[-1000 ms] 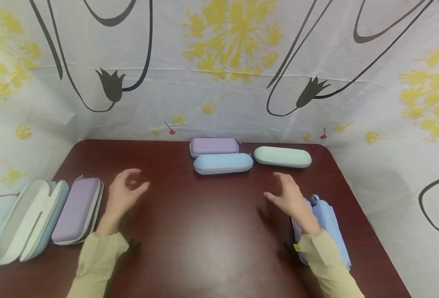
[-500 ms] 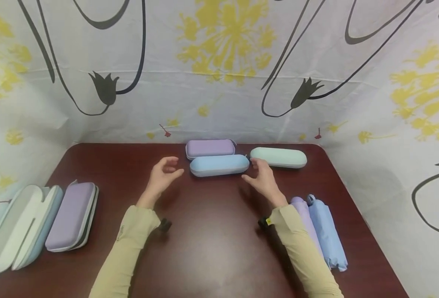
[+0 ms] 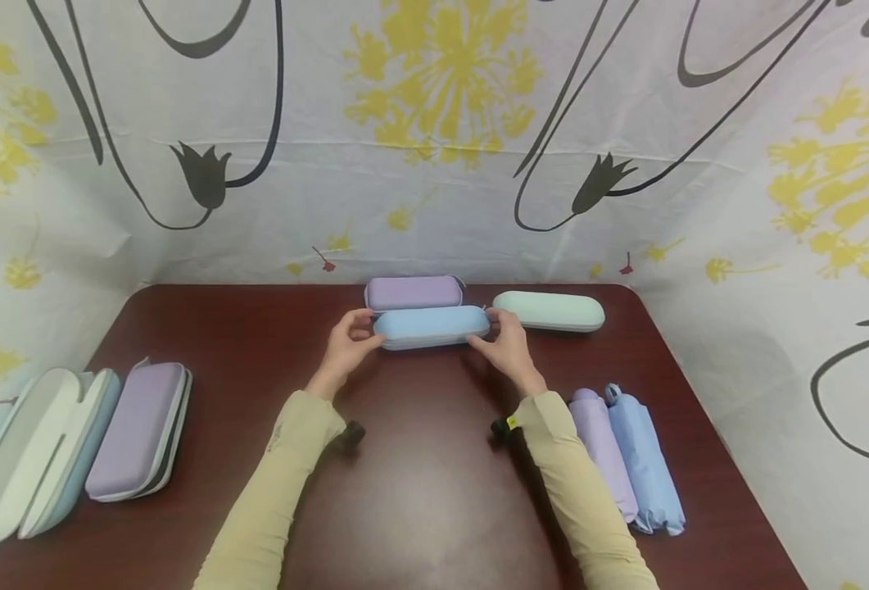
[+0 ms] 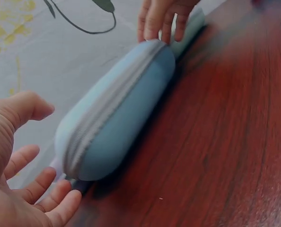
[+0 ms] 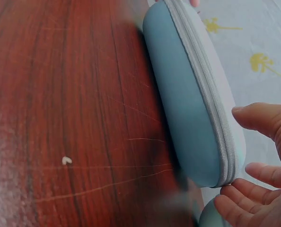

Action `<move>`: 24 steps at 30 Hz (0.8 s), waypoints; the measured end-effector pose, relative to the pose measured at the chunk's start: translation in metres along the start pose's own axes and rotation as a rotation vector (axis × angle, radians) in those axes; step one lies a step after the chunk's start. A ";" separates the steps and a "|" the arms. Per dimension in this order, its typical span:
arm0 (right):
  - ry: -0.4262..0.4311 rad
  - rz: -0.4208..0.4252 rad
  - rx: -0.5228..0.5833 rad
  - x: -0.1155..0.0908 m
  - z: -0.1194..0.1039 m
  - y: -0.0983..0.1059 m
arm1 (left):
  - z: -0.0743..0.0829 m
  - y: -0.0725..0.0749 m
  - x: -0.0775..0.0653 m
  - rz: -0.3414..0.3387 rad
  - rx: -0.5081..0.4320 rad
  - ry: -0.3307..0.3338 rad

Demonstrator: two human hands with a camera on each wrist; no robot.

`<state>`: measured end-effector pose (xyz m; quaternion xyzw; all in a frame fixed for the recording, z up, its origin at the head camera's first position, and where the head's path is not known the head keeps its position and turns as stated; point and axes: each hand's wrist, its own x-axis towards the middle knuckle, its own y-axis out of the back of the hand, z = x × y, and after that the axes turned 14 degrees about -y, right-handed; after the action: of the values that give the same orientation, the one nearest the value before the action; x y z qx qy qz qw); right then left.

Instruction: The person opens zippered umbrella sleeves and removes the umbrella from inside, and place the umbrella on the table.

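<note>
A light blue zippered case [image 3: 432, 326] lies near the table's far edge, closed, with a grey zipper along its side. My left hand [image 3: 347, 348] is at its left end. In the left wrist view, the left thumb and spread fingers [image 4: 67, 203] stand around that end with a small gap. At the other end is my right hand [image 3: 506, 344], thumb and fingers spread. The right wrist view shows its fingertips [image 5: 230, 191] at the case's tip, perhaps touching; the thumb is beside the zipper side.
Behind the blue case lies a lavender case [image 3: 414, 292]; a mint case [image 3: 552, 310] is to its right. An opened blue case with white lining [image 3: 36, 459] and another lavender case [image 3: 139, 430] lie left. Folded umbrellas, lavender [image 3: 602, 451] and blue [image 3: 646, 463], lie right. Patterned cloth [image 3: 434, 205] hangs behind.
Both hands have come forward and inward from the sides of the table to the two ends of the blue case. The case has not visibly moved. The head view has shifted slightly.
</note>
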<state>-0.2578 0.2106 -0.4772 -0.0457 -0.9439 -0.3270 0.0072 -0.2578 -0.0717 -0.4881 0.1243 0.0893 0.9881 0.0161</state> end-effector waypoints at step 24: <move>-0.104 -0.007 0.059 0.010 0.002 -0.009 | -0.009 -0.015 0.007 -0.029 0.032 0.040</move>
<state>-0.2689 0.2062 -0.4838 -0.0592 -0.9523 -0.2964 -0.0415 -0.2666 -0.0586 -0.4978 0.1037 0.1071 0.9885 0.0266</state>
